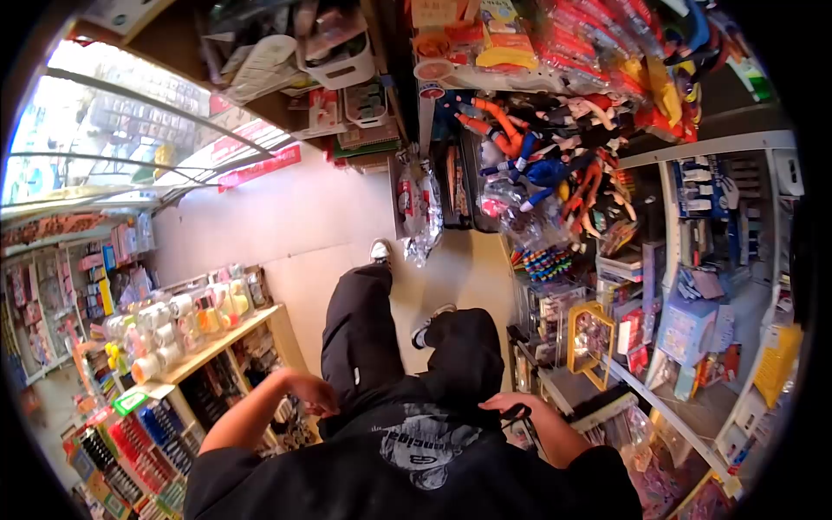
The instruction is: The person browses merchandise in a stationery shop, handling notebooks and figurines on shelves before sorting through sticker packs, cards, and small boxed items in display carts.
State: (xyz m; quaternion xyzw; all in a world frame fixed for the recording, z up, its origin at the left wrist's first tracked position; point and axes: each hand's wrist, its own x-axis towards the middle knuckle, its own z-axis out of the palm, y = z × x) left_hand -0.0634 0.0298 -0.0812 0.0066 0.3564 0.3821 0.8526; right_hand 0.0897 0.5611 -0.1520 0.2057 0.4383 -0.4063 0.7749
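Note:
My left hand (315,393) hangs beside my left thigh, its fingers loosely curled inward with nothing visible in them. It is nearest to the wooden shelf unit (282,340) on my left. By my right hip, my right hand (513,404) is closed at a thin black cord (521,414), which loops under the palm and hangs along the wrist. What the cord leads to is hidden. Both hands are apart from the goods on the shelves.
Pale floor (329,199) stretches ahead between displays. Tape rolls (160,325) stand on the left shelf. To the right are a yellow frame (591,347), a light-blue box (687,331) and a white metal rack (672,234). Toy figures (542,169) hang in front, near a plastic-wrapped bundle (422,212).

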